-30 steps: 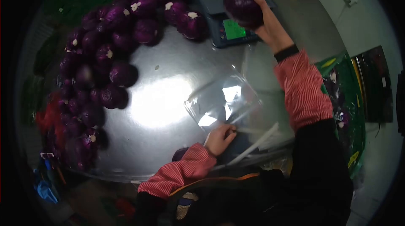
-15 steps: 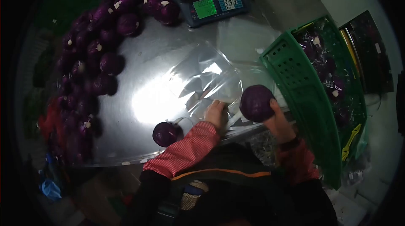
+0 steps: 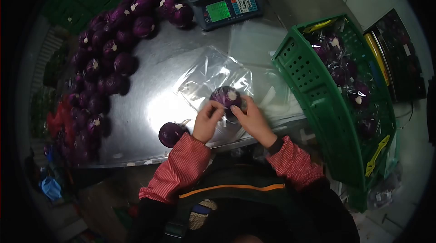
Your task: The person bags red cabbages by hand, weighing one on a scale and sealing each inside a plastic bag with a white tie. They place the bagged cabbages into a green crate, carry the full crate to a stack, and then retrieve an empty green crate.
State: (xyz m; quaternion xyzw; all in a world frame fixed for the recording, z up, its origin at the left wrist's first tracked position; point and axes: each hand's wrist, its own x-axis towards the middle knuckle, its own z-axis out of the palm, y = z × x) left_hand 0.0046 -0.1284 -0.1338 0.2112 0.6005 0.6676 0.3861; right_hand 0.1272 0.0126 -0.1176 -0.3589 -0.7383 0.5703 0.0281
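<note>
A red cabbage (image 3: 225, 95) with a pale cut stem lies against a clear plastic bag (image 3: 196, 78) on the metal table. My right hand (image 3: 254, 119) grips the cabbage from the right, thumb on its near side and fingers behind it. On the left, my left hand (image 3: 207, 121) is closed, thumb and finger pinched on the bag's edge beside the cabbage. Another red cabbage (image 3: 170, 135) sits near the table's front edge, just left of my left wrist.
Many loose red cabbages (image 3: 123, 63) are heaped along the table's (image 3: 152, 68) left side. A digital scale (image 3: 227, 4) stands at the back. To the right, a green crate (image 3: 297, 68) contains bagged cabbages. Flat clear film (image 3: 259, 43) lies behind the bag.
My right hand has brought the cabbage left from beside the crate to the bag. My left hand has moved slightly left, and both hands now meet at the cabbage.
</note>
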